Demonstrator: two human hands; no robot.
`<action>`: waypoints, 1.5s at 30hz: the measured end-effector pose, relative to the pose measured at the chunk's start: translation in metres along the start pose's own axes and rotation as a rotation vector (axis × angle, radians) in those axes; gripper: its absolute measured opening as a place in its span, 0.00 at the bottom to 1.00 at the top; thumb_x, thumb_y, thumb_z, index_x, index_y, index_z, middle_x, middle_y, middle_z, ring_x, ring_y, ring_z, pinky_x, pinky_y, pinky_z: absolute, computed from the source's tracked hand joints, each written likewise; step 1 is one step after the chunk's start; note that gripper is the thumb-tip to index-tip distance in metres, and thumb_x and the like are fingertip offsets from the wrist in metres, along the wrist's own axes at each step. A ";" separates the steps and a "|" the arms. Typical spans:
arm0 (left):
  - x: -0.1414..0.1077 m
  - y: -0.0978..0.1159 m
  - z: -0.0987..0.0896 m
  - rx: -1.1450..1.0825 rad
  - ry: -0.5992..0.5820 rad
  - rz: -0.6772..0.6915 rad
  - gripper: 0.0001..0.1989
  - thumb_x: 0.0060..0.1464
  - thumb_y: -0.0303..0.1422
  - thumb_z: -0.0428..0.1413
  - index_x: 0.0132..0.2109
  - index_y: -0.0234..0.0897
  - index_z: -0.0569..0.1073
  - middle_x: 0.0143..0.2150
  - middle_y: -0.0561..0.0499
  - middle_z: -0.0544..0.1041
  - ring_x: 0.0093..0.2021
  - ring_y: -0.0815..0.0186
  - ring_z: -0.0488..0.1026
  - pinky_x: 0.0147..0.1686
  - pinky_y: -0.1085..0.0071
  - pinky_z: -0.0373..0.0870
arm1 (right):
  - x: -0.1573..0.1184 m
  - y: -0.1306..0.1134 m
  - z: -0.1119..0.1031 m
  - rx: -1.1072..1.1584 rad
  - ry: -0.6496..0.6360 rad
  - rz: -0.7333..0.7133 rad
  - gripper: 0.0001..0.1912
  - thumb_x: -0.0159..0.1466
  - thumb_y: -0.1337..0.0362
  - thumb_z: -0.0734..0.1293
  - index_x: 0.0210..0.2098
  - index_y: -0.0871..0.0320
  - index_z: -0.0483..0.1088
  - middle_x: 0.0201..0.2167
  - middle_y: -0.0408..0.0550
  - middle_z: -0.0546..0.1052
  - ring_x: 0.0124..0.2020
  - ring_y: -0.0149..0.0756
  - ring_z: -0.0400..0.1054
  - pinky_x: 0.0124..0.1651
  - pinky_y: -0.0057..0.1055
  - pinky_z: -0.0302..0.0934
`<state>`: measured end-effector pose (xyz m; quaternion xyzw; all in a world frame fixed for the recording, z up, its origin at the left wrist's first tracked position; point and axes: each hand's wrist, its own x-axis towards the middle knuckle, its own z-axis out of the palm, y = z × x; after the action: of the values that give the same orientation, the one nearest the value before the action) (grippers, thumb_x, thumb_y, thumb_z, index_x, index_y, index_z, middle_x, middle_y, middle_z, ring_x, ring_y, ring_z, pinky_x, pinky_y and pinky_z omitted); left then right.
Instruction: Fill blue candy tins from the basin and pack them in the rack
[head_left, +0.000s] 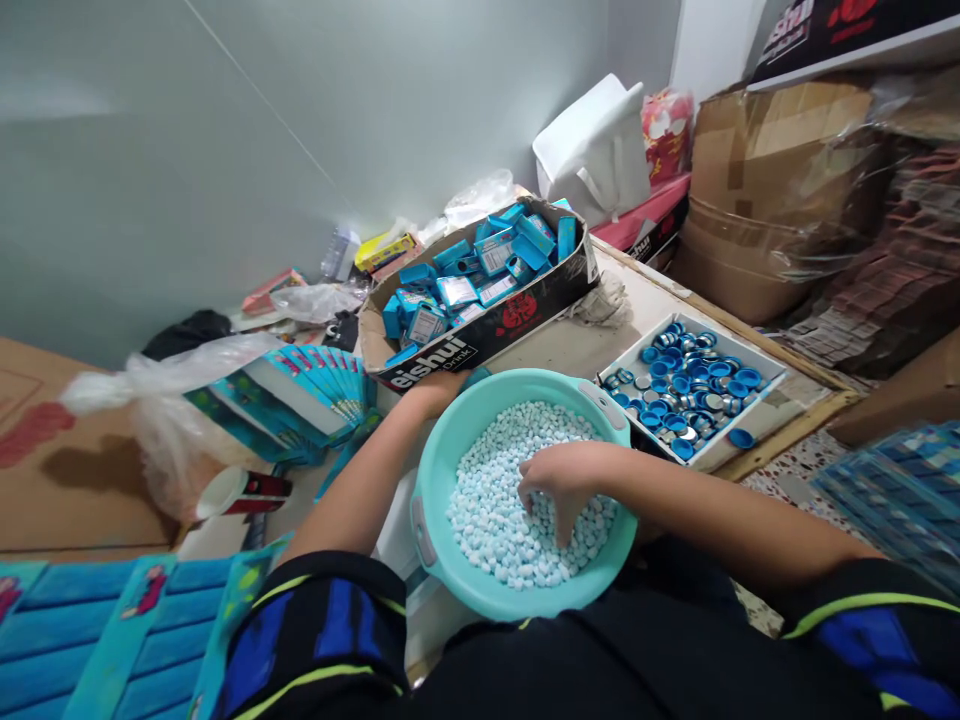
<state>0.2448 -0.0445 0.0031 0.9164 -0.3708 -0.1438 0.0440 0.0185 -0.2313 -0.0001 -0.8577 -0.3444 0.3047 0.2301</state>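
A mint-green plastic basin [433, 400] stands right in front of me, holding a broad heap of small white and pale-blue pellets [487, 500] that look like candies. Into this heap reaches my right hand [559, 485], fingers bent downward and apart, their tips among the pellets. My left hand [448, 390] is behind the basin's far left rim, close to a carton [525, 315] full of small blue boxes [495, 250]. A bit of teal shows beside that hand; its fingers are mostly hidden, and I cannot tell whether it holds anything.
On the right, a white tray [765, 395] contains many blue and silver caps, with one blue cap [741, 438] by its edge. Fanned blue printed cards [315, 385] and a paper cup [244, 493] are on the left. Large cardboard boxes [757, 200] stand beyond the table's right edge.
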 end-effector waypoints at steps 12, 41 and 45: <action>-0.158 0.060 0.036 -0.976 1.023 -0.397 0.19 0.49 0.40 0.56 0.49 0.40 0.68 0.45 0.47 0.79 0.47 0.56 0.77 0.48 0.59 0.75 | -0.008 -0.015 0.011 -0.091 0.093 0.068 0.20 0.58 0.63 0.74 0.50 0.52 0.80 0.45 0.50 0.82 0.45 0.48 0.76 0.38 0.33 0.61; -0.168 0.083 0.065 -1.456 0.573 -0.121 0.35 0.40 0.46 0.67 0.57 0.45 0.74 0.47 0.46 0.80 0.53 0.51 0.77 0.50 0.55 0.77 | 0.013 0.018 -0.012 -0.194 0.088 0.472 0.48 0.60 0.31 0.66 0.66 0.61 0.67 0.52 0.67 0.77 0.52 0.62 0.73 0.49 0.45 0.67; -0.163 0.078 0.074 -1.393 0.600 -0.120 0.36 0.45 0.56 0.66 0.56 0.41 0.72 0.48 0.45 0.79 0.50 0.53 0.78 0.48 0.59 0.75 | 0.006 0.020 -0.008 -0.125 0.049 0.441 0.51 0.56 0.33 0.70 0.68 0.59 0.66 0.58 0.66 0.75 0.56 0.63 0.72 0.53 0.47 0.66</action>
<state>0.0593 0.0139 -0.0157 0.6953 -0.1159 -0.0915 0.7034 0.0361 -0.2416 -0.0089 -0.9319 -0.1609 0.3051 0.1127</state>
